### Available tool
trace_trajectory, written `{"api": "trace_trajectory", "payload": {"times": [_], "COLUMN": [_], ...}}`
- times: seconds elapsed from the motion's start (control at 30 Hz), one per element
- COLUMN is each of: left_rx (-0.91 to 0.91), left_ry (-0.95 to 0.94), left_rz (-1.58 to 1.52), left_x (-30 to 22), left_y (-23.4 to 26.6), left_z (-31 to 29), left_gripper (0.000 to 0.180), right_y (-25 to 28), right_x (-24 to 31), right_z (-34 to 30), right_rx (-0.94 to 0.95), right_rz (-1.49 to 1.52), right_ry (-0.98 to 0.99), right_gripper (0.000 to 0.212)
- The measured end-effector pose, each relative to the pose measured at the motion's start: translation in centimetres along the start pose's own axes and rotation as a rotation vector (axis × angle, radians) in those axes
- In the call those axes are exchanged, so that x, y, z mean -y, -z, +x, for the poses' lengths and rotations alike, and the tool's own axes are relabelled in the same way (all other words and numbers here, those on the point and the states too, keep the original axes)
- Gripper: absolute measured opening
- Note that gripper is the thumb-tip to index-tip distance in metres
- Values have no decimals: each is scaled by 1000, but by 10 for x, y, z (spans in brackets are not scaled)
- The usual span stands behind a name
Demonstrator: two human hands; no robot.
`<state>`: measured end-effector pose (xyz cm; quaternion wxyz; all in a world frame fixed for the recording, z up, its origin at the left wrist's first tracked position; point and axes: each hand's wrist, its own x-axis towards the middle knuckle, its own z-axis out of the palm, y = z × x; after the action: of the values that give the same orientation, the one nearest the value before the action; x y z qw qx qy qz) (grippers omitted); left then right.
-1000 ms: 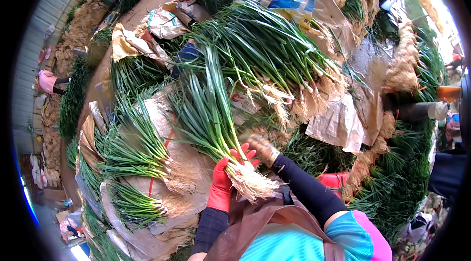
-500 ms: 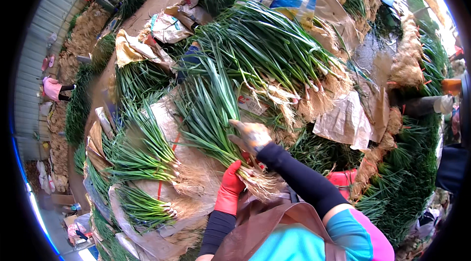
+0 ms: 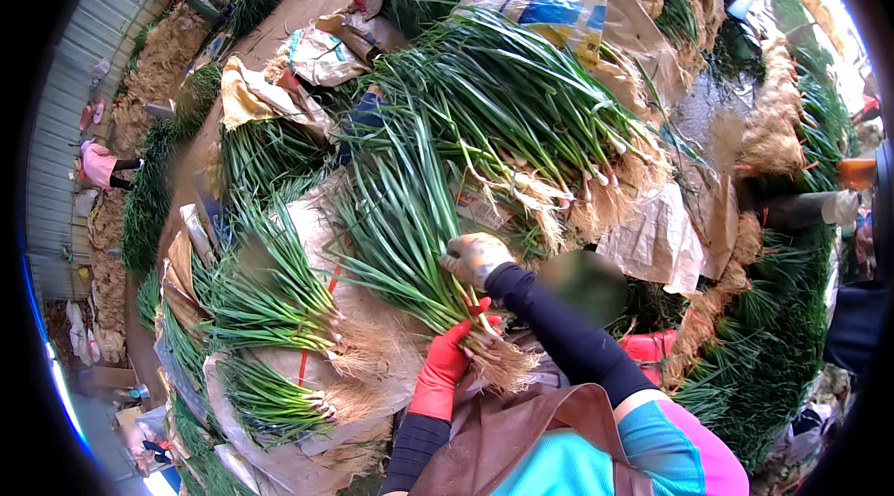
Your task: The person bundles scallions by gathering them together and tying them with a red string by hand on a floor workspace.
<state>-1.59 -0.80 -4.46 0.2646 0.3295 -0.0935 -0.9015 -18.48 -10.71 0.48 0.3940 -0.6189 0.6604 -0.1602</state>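
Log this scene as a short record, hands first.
Left hand: red glove, closed around the held bunch just above its roots
Right hand: pale, stained glove, at the held bunch's right side, higher up; grip unclear
To the left: upper bunch and lower bunch on a brown sheet, roots toward the right
Beyond: large pile of green stalks, roots toward the lower right
Others: person in pink, far left

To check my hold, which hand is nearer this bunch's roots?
Left hand: it holds the bunch beside the roots. The right hand is farther up, by the green leaves.
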Motion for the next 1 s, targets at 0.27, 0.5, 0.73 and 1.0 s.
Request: {"api": "trace_trajectory", "payload": {"times": [0.27,0.5,0.73,1.0], "left_rx": [-82,-212,-448,-558], "left_ry": [-80,-113,-215,-147], "left_rz": [95,281,662,701], "left_x": [-16,-8,8,18], "left_y": [-18,-3,-14,2], "left_z": [-13,-13,-33,-52], "left_gripper": [42,34,25,21], "right_y": [46,15,-6,-5], "right_x": [-94,-99,53,42], "right_z": [-97,-90,43,77], "right_rx": [543,148,80,59], "right_rz": [1294,14,-6,31], "right_ry": [73,136,41,-110], "right_gripper": [21,30,44,36]}}
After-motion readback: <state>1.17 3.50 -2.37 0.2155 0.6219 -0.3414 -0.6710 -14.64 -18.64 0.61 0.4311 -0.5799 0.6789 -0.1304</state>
